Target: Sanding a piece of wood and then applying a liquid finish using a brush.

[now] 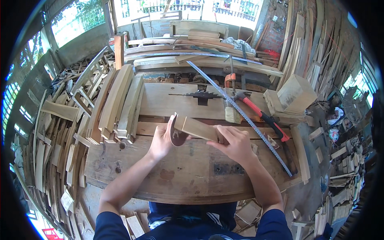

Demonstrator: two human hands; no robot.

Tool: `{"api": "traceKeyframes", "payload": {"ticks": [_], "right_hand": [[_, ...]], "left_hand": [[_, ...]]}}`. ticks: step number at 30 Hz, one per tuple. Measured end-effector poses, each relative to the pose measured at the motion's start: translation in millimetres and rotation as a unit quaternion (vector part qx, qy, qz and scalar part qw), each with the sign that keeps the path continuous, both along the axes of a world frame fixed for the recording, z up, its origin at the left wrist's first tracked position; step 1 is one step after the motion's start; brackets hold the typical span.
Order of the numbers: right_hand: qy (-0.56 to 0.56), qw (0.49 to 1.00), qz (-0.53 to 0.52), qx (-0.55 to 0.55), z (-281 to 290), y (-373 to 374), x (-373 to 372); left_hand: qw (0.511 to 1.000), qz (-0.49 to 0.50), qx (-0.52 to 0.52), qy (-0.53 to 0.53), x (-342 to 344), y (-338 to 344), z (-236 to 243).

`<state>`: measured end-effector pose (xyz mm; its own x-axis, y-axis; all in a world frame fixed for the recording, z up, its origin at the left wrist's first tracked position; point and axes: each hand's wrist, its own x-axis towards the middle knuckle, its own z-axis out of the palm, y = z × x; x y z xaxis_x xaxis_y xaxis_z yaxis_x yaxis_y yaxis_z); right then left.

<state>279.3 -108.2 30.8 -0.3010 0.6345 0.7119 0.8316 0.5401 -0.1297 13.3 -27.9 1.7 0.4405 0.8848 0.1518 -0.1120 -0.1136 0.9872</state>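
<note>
A short, pale wooden block [199,129] is held tilted above the bench, with a pencil-like line across it near its left end. My right hand [233,141] is closed around the block's right end. My left hand [161,141], fingers wrapped, holds a reddish-brown, round-edged sheet that looks like sandpaper [178,136] against the block's left end. Part of the left fingers is hidden behind the sheet. Beneath both hands lies the worn wooden workbench [168,182]. Beyond them, a toothed circular saw blade [203,96] rises through a slot in the bench top.
A red-and-black hammer [261,112], a long metal ruler [256,128] and a paintbrush [233,115] lie right of the saw. Curved wooden pieces [116,104] are stacked at the left. Thick wooden blocks [295,95] stand at the right; offcuts [52,160] cover the floor.
</note>
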Motion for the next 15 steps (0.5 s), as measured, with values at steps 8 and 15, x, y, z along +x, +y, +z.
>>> {"api": "traceKeyframes", "payload": {"ticks": [8, 15], "right_hand": [[-0.038, 0.997, 0.042, -0.058, 1, -3, 0], [-0.003, 0.999, 0.020, -0.036, -1, -5, 3]], "left_hand": [[0.998, 0.035, 0.048, -0.001, -3, 6, 11], [0.992, 0.086, 0.092, 0.026, -1, 3, -6]]}}
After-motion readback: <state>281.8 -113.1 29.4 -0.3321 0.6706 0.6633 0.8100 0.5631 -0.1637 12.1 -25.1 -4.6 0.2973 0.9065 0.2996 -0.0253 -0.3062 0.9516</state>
